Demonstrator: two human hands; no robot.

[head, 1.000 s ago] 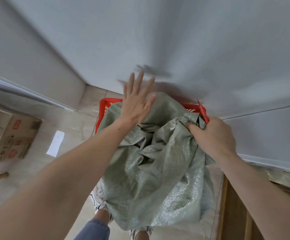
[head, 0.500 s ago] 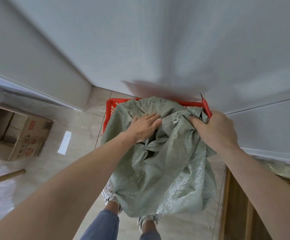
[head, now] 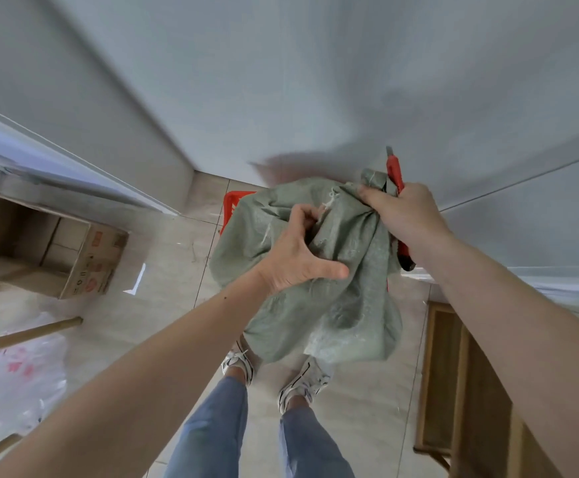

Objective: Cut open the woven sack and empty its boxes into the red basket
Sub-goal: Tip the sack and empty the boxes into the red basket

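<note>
Both hands bunch the limp green woven sack (head: 332, 270): left hand (head: 298, 257) clenched on its middle, right hand (head: 402, 215) gripping its top and a red utility knife (head: 394, 170); the cardboard box (head: 87, 267) print is unreadable.

Sack: the grey-green woven plastic sack (head: 343, 298) was coarse, faintly shiny.
Basket: the red plastic basket (head: 233, 205) looked smooth.
Floor: the beige tiled floor (head: 163, 305) was glossy.

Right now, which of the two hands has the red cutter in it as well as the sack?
The right hand: it grips a bunch of the green woven sack together with the red utility knife, blade end pointing up. The left hand clutches only sack fabric.
</note>
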